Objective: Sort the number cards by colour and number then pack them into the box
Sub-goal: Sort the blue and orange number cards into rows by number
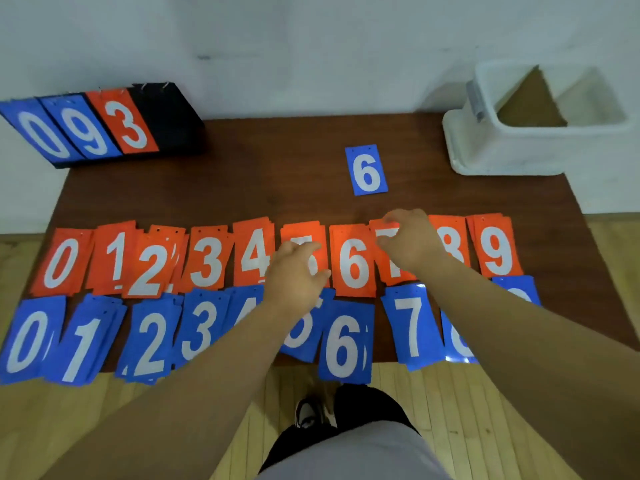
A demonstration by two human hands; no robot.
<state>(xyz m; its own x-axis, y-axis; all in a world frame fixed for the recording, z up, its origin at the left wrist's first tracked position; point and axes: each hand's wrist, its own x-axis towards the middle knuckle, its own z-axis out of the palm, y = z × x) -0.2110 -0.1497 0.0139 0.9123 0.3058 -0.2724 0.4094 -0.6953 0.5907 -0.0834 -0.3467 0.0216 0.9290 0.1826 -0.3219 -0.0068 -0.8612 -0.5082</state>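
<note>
The person is leaning over the table [242, 188], where the number cards are lying face up in two rows so each digit can be read at a glance. The orange row [207, 261] is running 0 to 9 farther back. The blue row [149, 341] is running in the same order along the near edge, partly hanging over it. Most digits are sitting as small, loosely fanned piles, probably so that like cards are gathering together before packing.

The left hand [294, 275] is resting flat on the orange 5 pile [304, 232], fingers fairly straight and slightly spread, gripping nothing. It is likely steadying or squaring that pile.

The right hand [414, 239] is hovering low over the orange 7 pile [393, 277]. Its fingers are curling down over the pile's top edge and appear to be pinching it, though blur is hiding the exact contact.

One blue 6 card [366, 170] is lying alone, well apart from both rows, seemingly waiting to join the blue 6 pile [343, 344]. The white box [502, 157] is standing open at the far right corner with no cards visible in it, so packing is probably not yet starting. A scoreboard [166, 119] is standing at the far left.
</note>
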